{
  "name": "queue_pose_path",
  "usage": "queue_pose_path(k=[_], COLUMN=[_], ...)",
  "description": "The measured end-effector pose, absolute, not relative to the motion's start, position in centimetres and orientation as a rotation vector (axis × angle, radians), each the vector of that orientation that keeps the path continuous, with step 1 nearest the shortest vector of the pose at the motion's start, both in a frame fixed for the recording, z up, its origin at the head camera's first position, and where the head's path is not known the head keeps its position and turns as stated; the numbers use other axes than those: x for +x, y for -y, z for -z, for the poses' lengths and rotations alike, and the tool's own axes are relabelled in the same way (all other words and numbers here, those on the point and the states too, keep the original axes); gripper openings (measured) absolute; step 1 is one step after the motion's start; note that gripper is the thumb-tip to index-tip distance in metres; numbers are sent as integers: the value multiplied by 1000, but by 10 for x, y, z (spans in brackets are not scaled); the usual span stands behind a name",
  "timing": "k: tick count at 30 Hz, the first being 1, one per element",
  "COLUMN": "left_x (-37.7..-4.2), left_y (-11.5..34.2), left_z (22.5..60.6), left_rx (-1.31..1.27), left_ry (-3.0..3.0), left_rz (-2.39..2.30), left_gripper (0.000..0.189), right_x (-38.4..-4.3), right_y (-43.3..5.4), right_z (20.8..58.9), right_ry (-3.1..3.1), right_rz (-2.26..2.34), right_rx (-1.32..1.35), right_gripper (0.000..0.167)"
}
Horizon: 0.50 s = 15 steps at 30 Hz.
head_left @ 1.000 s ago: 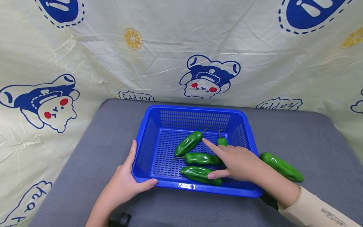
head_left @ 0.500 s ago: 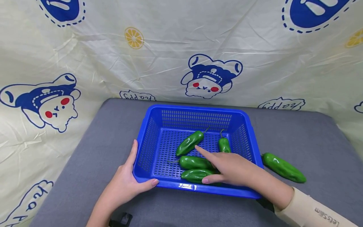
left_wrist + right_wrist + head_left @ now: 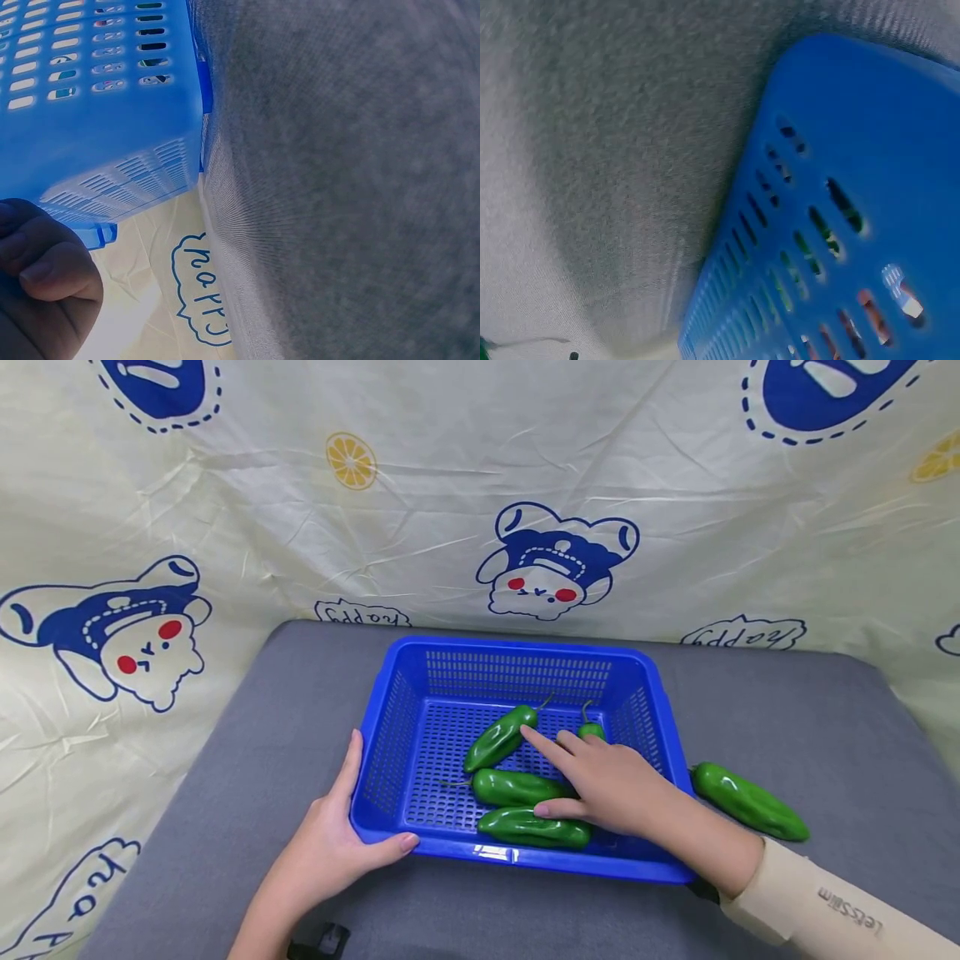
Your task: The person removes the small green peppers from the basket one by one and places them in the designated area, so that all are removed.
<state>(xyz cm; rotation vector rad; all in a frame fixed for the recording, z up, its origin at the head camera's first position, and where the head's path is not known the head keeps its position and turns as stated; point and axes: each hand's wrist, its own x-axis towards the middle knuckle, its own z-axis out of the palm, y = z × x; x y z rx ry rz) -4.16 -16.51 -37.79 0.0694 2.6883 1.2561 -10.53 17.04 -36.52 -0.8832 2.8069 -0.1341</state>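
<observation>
At the left of the frame, a cream cloth backdrop (image 3: 420,543) printed with blue, white and red cartoon figures rises beside and behind a table covered in grey cloth (image 3: 247,760). At lower left, a person's bare left hand (image 3: 341,835) grips the near left corner of a rectangular blue plastic basket with slotted walls (image 3: 517,857), thumb over the near rim. The basket sits on the cloth just below the centre of the frame. Inside it lie four glossy green peppers with thin stems: a slanted pepper (image 3: 497,742) near the middle, a sideways pepper (image 3: 513,787) below it, a near pepper (image 3: 525,828) along the near wall, and, to the right, a mostly hidden pepper (image 3: 590,729). Over that one spreads the bare right hand (image 3: 611,781), released, index finger and thumb extended; whether its covered fingers touch a pepper cannot be told. At lower right are a beige sleeve with dark lettering (image 3: 825,906) and, above it, a fifth green pepper (image 3: 750,802) lying on the cloth just beside the basket.
</observation>
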Motion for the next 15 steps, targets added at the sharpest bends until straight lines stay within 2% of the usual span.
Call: queue_pose_path(k=[15], left_x=[-42], left_y=[166], left_z=[378], left_rx=[65], left_ry=[-2663], left_rz=[-1273], left_gripper=[129], right_x=[-110], right_y=[-166], right_z=[371], right_ry=[-2559], right_rz=[357], right_rx=[-827], right_gripper=[87])
